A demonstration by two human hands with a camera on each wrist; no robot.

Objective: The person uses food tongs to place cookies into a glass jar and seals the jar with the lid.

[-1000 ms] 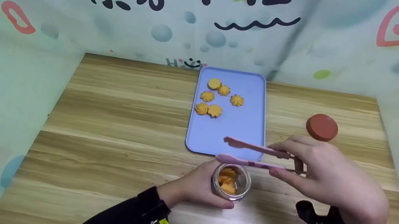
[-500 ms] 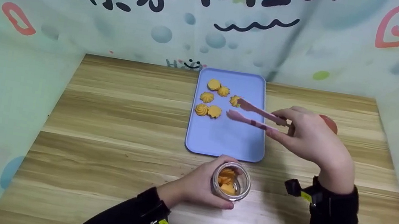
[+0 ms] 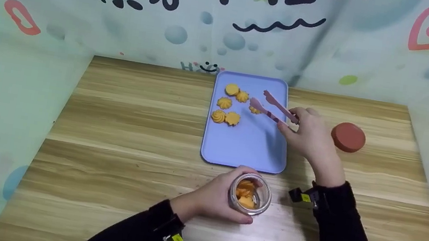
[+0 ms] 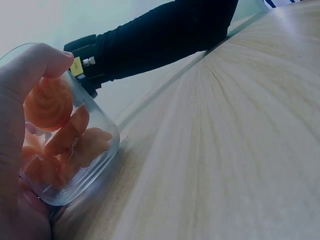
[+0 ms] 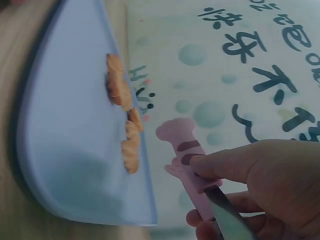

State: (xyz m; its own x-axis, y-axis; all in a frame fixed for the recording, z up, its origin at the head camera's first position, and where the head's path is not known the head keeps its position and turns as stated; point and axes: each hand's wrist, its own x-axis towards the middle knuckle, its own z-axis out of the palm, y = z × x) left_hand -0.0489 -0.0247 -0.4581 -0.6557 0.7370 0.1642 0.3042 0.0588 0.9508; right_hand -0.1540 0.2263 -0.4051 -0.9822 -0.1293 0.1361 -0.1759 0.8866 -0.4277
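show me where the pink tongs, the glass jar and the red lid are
pink tongs (image 3: 271, 107), head view, on the arm nearer the viewer, over the tray.
glass jar (image 3: 250, 194), head view, on its open mouth, cookies inside.
red lid (image 3: 348, 136), head view, middle of its flat top.

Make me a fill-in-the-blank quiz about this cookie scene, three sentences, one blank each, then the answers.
1. The left hand grips a glass jar that holds ______.
2. The right hand holds pink ______ over the blue tray.
3. The round red-brown lid lies on the wooden table, to the ______ of the tray.

Missing words: cookies; tongs; right
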